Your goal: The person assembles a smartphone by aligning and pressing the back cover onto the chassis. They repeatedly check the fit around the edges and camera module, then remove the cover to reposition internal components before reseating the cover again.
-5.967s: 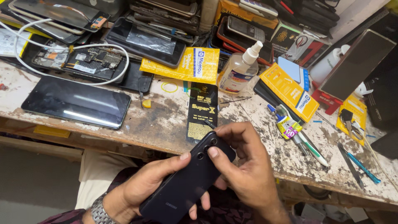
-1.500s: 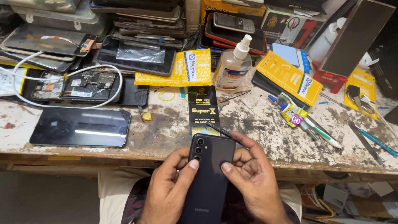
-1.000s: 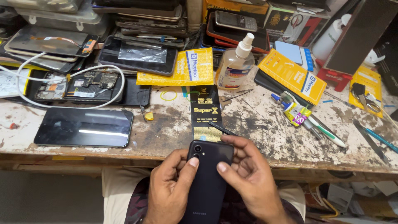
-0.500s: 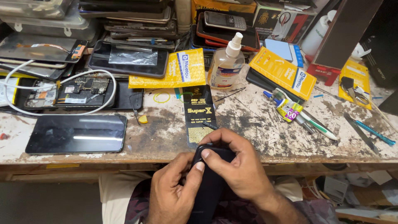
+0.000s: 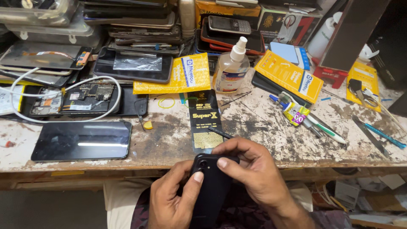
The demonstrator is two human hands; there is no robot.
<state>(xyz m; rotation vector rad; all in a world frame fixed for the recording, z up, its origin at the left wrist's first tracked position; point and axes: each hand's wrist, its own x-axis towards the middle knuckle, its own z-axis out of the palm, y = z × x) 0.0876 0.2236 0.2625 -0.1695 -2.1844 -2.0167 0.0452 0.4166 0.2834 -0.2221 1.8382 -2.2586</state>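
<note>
Scarred, paint-flecked bench [image 5: 263, 127]. A dark phone [image 5: 81, 141] lies flat at the left, screen up. Behind it, an opened phone with bare circuit board [image 5: 72, 99], looped by a white cable [image 5: 111, 111]. Centre: black sachet [image 5: 204, 123], yellow packet [image 5: 178, 75], clear spray bottle [image 5: 231, 65] upright. To the right: yellow box [image 5: 289, 77], pens [image 5: 313, 121], blue-handled tool [image 5: 383, 135]. Stacked phones [image 5: 140, 25] along the back.

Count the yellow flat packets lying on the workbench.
3: one yellow packet left of the spray bottle, one right of it, one near the bench's right end. Others may hide in the clutter.
</note>
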